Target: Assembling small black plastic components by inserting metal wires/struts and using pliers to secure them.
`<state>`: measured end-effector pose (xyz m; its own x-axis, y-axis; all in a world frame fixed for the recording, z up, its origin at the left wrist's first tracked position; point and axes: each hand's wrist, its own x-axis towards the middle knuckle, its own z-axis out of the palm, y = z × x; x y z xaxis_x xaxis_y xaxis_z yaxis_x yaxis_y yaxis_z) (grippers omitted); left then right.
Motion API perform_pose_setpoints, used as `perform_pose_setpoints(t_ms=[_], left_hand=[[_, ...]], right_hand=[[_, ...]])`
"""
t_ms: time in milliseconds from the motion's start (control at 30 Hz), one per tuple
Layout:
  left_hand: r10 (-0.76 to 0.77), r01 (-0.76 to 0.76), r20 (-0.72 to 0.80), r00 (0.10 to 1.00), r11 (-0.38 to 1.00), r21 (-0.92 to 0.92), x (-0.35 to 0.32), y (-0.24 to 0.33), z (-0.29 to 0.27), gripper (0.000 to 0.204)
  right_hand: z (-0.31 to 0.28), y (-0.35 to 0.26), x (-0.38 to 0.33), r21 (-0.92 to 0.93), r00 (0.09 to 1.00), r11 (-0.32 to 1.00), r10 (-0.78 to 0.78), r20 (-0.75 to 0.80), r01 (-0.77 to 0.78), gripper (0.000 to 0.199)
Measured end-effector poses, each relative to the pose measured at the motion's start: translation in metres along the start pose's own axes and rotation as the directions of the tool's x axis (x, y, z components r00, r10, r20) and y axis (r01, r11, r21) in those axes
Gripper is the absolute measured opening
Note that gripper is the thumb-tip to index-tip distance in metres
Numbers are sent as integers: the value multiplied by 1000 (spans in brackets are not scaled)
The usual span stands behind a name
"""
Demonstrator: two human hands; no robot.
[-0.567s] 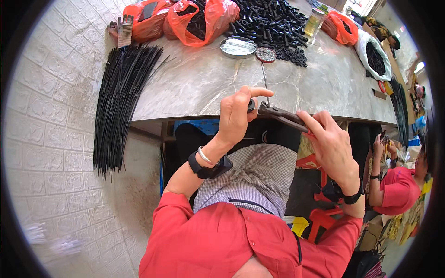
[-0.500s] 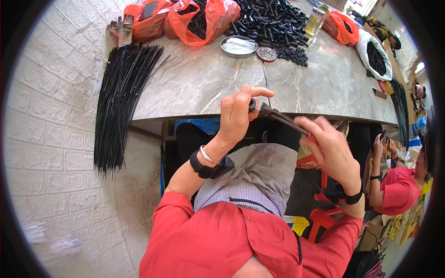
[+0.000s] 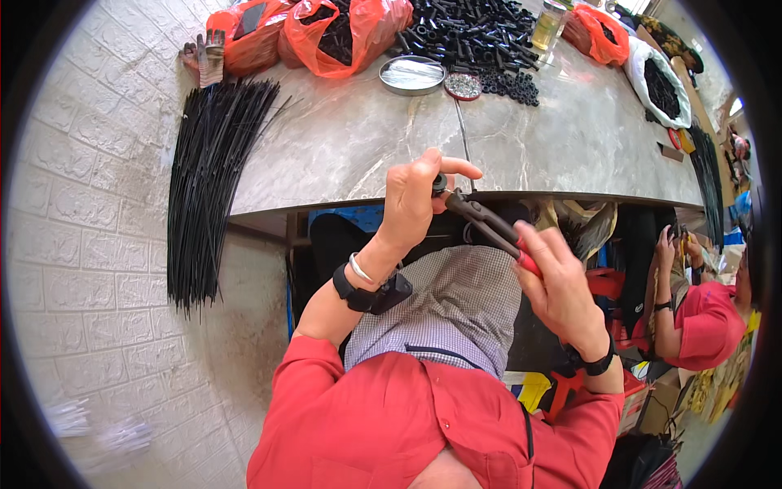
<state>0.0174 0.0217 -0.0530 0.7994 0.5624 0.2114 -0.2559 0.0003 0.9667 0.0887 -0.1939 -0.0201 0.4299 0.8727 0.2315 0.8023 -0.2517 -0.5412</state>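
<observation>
My left hand [image 3: 410, 198] is raised just off the table's front edge, its fingers closed around a small black round part [image 3: 439, 184]. The index finger sticks out to the right. A pair of pliers [image 3: 487, 222] with dark metal jaws and red handles is in my right hand [image 3: 559, 281]. The jaws point up and left, right beside the black part and a thin bright wire at its end. Whether the jaws bite on that wire is too small to tell.
On the grey marbled table [image 3: 350, 138] lie a tin of pale thin pins [image 3: 413, 74], a red-rimmed dish [image 3: 463, 86], heaped black tubes [image 3: 472, 33], red plastic bags [image 3: 346, 41] and a glass jar [image 3: 548, 24]. Black strips [image 3: 216, 179] overhang the left edge. A co-worker [image 3: 705, 326] sits right.
My right hand has moved down and left, and the pliers now slant more steeply. The left hand has stayed almost in place, still holding the black part.
</observation>
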Motion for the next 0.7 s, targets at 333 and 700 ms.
perform_pose_setpoints(t_ms=[333,700], left_hand=[[10,2,143,990,997,-80,9,-12,1,57],[-82,89,87,993,993,-80,14,-18,-1,58]], right_hand=[[17,9,-10,-58,981,981,180,-78,-185,38],[8,5,3,-44,988,996,67,-140,-74,47]])
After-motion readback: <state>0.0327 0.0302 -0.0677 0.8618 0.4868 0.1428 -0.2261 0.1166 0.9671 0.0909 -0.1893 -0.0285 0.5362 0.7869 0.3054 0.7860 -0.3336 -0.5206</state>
